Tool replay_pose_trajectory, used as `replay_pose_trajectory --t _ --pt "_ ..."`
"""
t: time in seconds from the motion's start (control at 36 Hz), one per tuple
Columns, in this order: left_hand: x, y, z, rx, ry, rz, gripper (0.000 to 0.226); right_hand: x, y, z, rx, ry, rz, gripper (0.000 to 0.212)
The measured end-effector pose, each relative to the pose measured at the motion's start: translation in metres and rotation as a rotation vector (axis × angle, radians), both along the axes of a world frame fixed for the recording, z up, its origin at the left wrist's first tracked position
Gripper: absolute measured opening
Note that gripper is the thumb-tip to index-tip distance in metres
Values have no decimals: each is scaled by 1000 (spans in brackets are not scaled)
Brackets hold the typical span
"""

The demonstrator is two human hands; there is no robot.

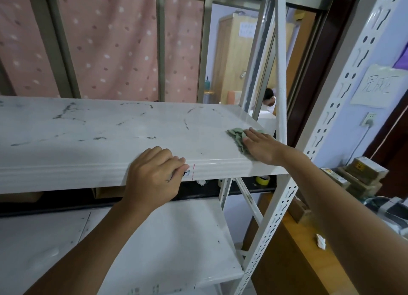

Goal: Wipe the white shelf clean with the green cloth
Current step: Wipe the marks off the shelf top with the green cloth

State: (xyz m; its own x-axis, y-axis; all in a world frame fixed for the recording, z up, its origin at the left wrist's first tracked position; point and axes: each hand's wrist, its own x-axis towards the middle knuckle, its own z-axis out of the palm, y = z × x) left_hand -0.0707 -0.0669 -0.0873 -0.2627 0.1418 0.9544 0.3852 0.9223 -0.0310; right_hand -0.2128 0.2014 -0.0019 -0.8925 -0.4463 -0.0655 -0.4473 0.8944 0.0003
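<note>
The white shelf (106, 126) with dark marble-like streaks runs across the middle of the head view. A crumpled green cloth (235, 134) lies on its right end near the front corner. My right hand (260, 146) presses flat on the cloth, fingers together, covering most of it. My left hand (154, 175) curls over the shelf's front edge near the middle and grips it.
White perforated uprights (281, 78) stand at the shelf's right end. A lower white shelf (167, 246) sits below. Behind hangs a pink dotted curtain (110, 42). Boxes (362, 173) and a desk lie to the right. A person (270, 99) is in the far room.
</note>
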Motion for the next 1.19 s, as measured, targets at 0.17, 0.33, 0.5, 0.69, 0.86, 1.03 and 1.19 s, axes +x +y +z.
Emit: replay_pose_trajectory --t 0.17,0.33,0.5,0.69,0.86,1.03,1.19 --pt "-3 0 0 9 27 -7 13 -58 -6 -13 -17 26 -88 101" --pt "-4 0 -1 14 36 0 15 -115 -14 -22 -76 -32 -191 104" --pt "-3 1 -1 6 28 35 13 -131 -41 -11 -154 -25 -233 85" --pt "-1 3 0 0 -13 113 22 -229 -68 -37 -111 -27 -228 99" --pt "0 3 -3 5 1 112 16 -176 -105 2 -79 20 -83 62" --pt "0 3 0 -28 -4 98 14 -195 -127 4 -84 37 40 59" --pt "0 2 -1 -40 -1 111 14 -198 -144 5 -167 -42 135 64"
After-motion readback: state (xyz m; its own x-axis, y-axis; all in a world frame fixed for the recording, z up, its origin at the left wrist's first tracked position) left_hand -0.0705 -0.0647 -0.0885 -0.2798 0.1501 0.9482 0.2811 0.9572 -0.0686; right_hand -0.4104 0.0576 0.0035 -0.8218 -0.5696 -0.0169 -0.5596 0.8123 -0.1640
